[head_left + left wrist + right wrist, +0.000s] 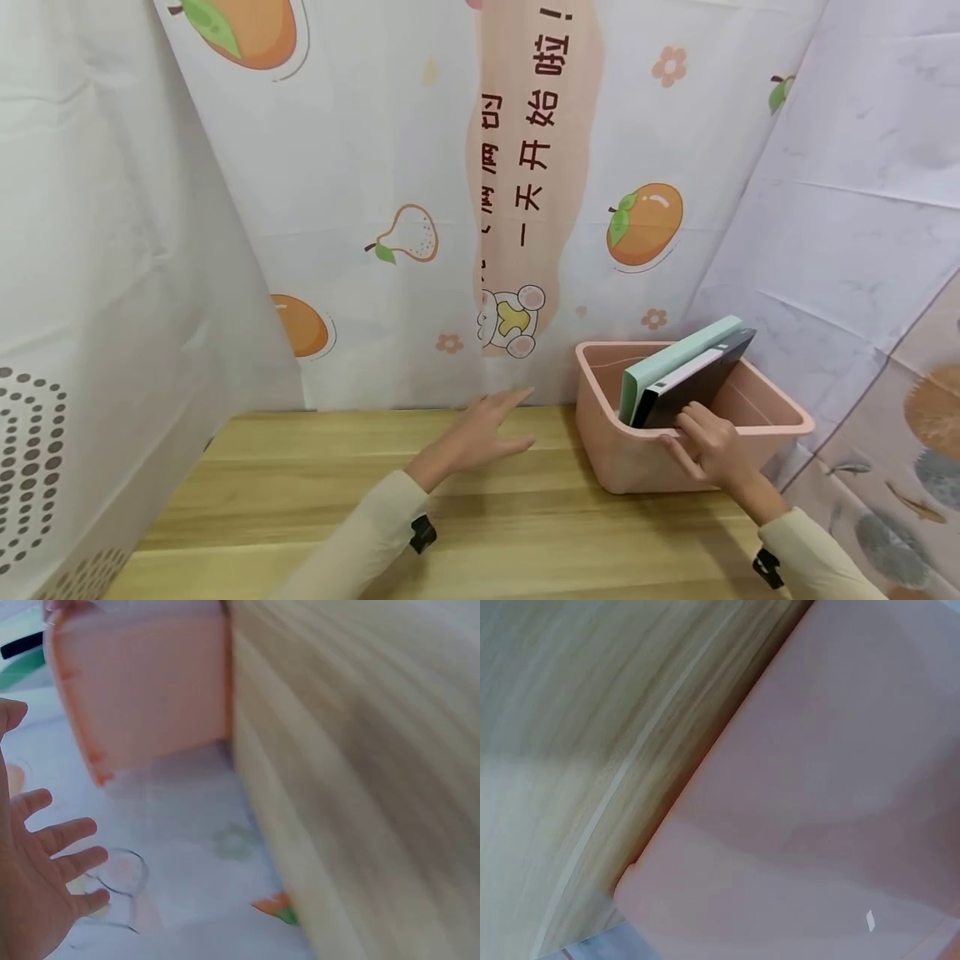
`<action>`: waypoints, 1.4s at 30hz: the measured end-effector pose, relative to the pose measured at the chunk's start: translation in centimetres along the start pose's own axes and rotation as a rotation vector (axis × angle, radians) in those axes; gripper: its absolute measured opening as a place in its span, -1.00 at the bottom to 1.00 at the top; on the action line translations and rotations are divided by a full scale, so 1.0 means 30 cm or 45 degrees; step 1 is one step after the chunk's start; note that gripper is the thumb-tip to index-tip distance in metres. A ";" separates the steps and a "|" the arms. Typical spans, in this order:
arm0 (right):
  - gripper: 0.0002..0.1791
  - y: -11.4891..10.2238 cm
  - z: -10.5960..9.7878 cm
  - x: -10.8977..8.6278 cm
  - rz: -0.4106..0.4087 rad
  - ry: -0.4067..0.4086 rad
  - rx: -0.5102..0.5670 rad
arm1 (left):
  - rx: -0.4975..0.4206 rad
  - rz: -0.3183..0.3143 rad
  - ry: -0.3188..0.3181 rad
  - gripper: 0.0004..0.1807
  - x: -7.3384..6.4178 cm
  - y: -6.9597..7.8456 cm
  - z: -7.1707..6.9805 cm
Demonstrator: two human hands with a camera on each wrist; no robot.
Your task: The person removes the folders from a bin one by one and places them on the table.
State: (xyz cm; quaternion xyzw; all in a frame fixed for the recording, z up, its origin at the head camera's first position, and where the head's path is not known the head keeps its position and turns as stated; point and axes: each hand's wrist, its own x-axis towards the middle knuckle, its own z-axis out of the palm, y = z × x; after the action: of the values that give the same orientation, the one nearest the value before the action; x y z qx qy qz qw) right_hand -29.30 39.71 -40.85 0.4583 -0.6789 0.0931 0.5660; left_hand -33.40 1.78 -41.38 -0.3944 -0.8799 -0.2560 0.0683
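Observation:
A pink plastic bin stands at the right end of the wooden table. Two flat folders or file cases lean inside it, one mint green and one black with a pale label along its edge. My right hand grips the bin's near rim, thumb outside and fingers curled over into it. My left hand hovers over the table to the left of the bin, fingers spread and holding nothing. The left wrist view shows the same bare left hand, apart from the bin. The right wrist view shows mostly the bin's wall.
The wooden tabletop runs left from the bin. Behind it hangs a white fruit-print curtain, with more cloth at the left and right sides. The bin stands close to the right-hand cloth.

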 end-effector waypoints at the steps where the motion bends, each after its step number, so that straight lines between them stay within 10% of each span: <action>1: -0.45 0.000 0.000 0.000 0.003 -0.004 -0.002 | -0.025 0.007 -0.001 -0.16 0.017 0.014 -0.007; 11: -0.45 -0.015 0.003 -0.012 0.041 -0.041 -0.015 | -0.675 -0.019 -0.037 -0.19 0.152 0.152 -0.088; 19: -0.44 -0.024 0.003 -0.019 0.050 -0.035 -0.032 | -0.964 -0.025 -0.093 -0.31 0.237 0.224 -0.133; 30: -0.45 -0.035 0.001 -0.030 0.051 -0.057 -0.024 | -1.547 -0.047 -0.018 -0.44 0.289 0.268 -0.047; 42: -0.44 -0.019 -0.007 -0.024 0.065 -0.044 -0.052 | -1.547 -0.090 0.151 -0.49 0.361 0.328 0.061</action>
State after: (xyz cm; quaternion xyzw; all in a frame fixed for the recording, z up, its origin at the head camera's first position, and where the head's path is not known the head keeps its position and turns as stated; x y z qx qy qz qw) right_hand -28.78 39.88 -41.61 0.4308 -0.7019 0.0857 0.5607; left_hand -33.42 15.33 -35.56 -0.3184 -0.5838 -0.7357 -0.1284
